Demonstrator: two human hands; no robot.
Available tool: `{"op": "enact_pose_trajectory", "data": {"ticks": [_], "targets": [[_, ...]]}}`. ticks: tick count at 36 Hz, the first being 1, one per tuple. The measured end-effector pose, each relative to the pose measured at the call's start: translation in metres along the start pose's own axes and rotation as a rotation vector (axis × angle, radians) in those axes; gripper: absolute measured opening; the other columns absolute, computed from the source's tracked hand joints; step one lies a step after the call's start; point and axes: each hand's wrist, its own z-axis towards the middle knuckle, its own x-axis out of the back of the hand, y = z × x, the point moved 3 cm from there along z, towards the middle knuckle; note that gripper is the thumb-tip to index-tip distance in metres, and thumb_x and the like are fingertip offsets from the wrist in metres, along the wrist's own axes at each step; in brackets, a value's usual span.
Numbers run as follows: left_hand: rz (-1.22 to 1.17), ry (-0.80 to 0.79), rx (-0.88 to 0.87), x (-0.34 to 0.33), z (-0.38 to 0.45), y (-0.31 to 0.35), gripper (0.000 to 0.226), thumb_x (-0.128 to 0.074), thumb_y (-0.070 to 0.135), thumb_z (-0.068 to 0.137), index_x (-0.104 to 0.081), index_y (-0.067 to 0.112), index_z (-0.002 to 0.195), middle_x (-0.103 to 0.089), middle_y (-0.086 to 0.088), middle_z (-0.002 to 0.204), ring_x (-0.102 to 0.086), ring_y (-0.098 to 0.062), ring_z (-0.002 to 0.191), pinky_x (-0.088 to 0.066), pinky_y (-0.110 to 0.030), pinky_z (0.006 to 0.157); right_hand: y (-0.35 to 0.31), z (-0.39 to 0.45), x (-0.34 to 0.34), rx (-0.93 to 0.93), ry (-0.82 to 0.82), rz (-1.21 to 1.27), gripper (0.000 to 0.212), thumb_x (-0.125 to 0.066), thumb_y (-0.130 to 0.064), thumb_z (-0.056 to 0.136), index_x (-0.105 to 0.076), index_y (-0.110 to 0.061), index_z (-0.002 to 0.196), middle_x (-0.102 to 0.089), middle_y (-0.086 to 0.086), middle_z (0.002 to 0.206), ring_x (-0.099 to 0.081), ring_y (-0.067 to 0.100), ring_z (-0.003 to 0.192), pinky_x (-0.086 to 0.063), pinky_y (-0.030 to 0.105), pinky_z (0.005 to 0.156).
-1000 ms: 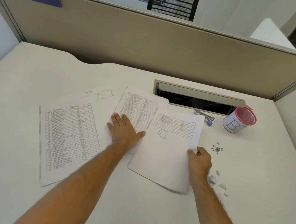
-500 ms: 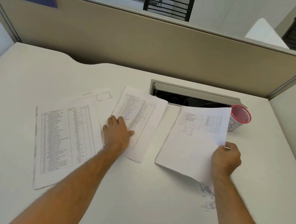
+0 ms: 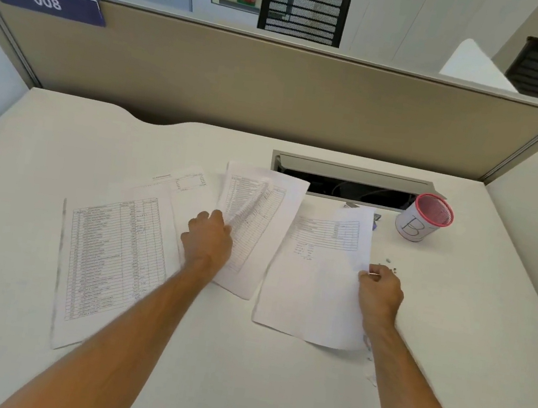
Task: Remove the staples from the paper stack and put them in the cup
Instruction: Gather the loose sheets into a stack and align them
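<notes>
Printed sheets lie spread over the white desk. My right hand (image 3: 379, 292) pinches the right edge of one sheet (image 3: 316, 278), which lies nearly flat right of centre. My left hand (image 3: 209, 240) grips the left edge of the middle paper stack (image 3: 258, 223), whose top page is lifting and blurred. A white cup with a pink mesh rim (image 3: 424, 222), marked "B", stands at the back right. A few loose staples (image 3: 389, 266) lie on the desk just beyond my right hand.
A large table sheet (image 3: 109, 265) and another page (image 3: 181, 185) lie to the left. An open cable slot (image 3: 348, 187) runs along the back, with a blue stapler remover (image 3: 376, 219) partly hidden by paper. Torn paper bits (image 3: 370, 371) lie by my right forearm.
My right hand carried its sheet rightward off the stack and set it down right of centre. My left hand went from pressing flat to curling on the stack's edge, lifting a page.
</notes>
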Motion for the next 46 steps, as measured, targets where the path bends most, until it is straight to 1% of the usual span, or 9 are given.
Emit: {"op": "enact_pose_trajectory", "data": {"ticks": [7, 11, 15, 20, 22, 25, 27, 35, 46], "targets": [[-0.139, -0.056, -0.045, -0.01, -0.024, 0.02, 0.029, -0.05, 0.037, 0.106, -0.061, 0.011, 0.112, -0.058, -0.011, 0.121, -0.058, -0.031, 0.109, -0.052, -0.056, 0.095, 0.008, -0.01, -0.027, -0.137, -0.17, 0.084, 0.011, -0.062, -0.006, 0.091, -0.071, -0.011, 0.096, -0.071, 0.006, 0.094, -0.066, 0.029, 0.09, -0.051, 0.031, 0.076], [-0.06, -0.132, -0.06, -0.019, -0.039, 0.03, 0.038, -0.047, 0.043, 0.106, -0.059, 0.012, 0.125, -0.05, -0.013, 0.144, -0.047, -0.033, 0.131, -0.045, -0.055, 0.107, 0.014, -0.014, -0.039, -0.18, -0.206, 0.148, 0.011, -0.058, -0.014, 0.093, -0.067, -0.014, 0.088, -0.07, 0.007, 0.091, -0.064, 0.033, 0.085, -0.05, 0.032, 0.072], [0.085, -0.256, -0.186, -0.036, -0.056, 0.034, 0.061, -0.043, 0.054, 0.104, -0.035, 0.021, 0.155, -0.011, -0.015, 0.171, -0.01, -0.035, 0.158, -0.019, -0.061, 0.125, 0.012, -0.023, -0.047, -0.248, -0.228, 0.261, 0.042, -0.051, -0.04, 0.1, -0.047, -0.015, 0.067, -0.049, 0.004, 0.067, -0.046, 0.022, 0.071, -0.037, 0.032, 0.066], [0.272, -0.369, -0.384, -0.065, -0.072, 0.026, 0.069, -0.026, 0.059, 0.107, 0.0, 0.035, 0.166, 0.018, -0.009, 0.173, 0.017, -0.035, 0.159, 0.006, -0.066, 0.125, 0.016, -0.021, -0.056, -0.343, -0.315, 0.311, 0.073, -0.052, -0.079, 0.081, -0.067, -0.007, 0.085, -0.07, 0.006, 0.085, -0.065, 0.028, 0.078, -0.055, 0.04, 0.079], [0.329, -0.37, -0.433, -0.072, -0.077, 0.023, 0.066, -0.021, 0.058, 0.108, 0.003, 0.037, 0.165, 0.02, -0.009, 0.173, 0.019, -0.035, 0.159, 0.006, -0.066, 0.125, 0.011, -0.022, -0.054, -0.286, -0.357, 0.309, 0.063, -0.062, -0.071, 0.083, -0.065, -0.008, 0.08, -0.068, 0.003, 0.082, -0.063, 0.023, 0.076, -0.052, 0.037, 0.076], [0.355, -0.366, -0.474, -0.076, -0.081, 0.022, 0.066, -0.018, 0.059, 0.108, 0.006, 0.037, 0.165, 0.022, -0.009, 0.172, 0.02, -0.034, 0.159, 0.007, -0.065, 0.125, 0.007, -0.023, -0.052, -0.168, -0.421, 0.308, 0.019, -0.078, -0.027, 0.088, -0.073, -0.012, 0.098, -0.077, -0.001, 0.097, -0.073, 0.021, 0.09, -0.059, 0.042, 0.089], [0.363, -0.38, -0.507, -0.078, -0.084, 0.023, 0.069, -0.019, 0.063, 0.106, 0.007, 0.037, 0.165, 0.023, -0.008, 0.172, 0.022, -0.033, 0.159, 0.011, -0.064, 0.125, 0.009, -0.021, -0.053, -0.159, -0.456, 0.271, 0.027, -0.076, -0.01, 0.084, -0.073, -0.013, 0.111, -0.078, 0.0, 0.104, -0.074, 0.024, 0.096, -0.059, 0.047, 0.093], [0.201, -0.358, -0.47, -0.068, -0.083, 0.013, 0.077, -0.021, 0.066, 0.104, 0.006, 0.029, 0.166, 0.015, -0.001, 0.174, 0.016, -0.022, 0.161, 0.011, -0.054, 0.128, 0.007, -0.015, -0.055, -0.129, -0.47, 0.132, 0.033, -0.067, -0.002, 0.084, -0.068, -0.015, 0.114, -0.075, 0.003, 0.109, -0.071, 0.027, 0.098, -0.058, 0.049, 0.093], [0.122, -0.074, -0.021, -0.017, -0.036, -0.055, 0.075, -0.016, 0.06, 0.107, 0.003, 0.019, 0.167, 0.014, -0.023, 0.171, 0.016, -0.038, 0.159, 0.009, -0.058, 0.127, -0.014, -0.014, -0.045, -0.051, -0.519, 0.026, 0.036, -0.047, 0.012, 0.087, -0.064, -0.009, 0.111, -0.07, 0.007, 0.102, -0.066, 0.028, 0.091, -0.052, 0.029, 0.071]]}}
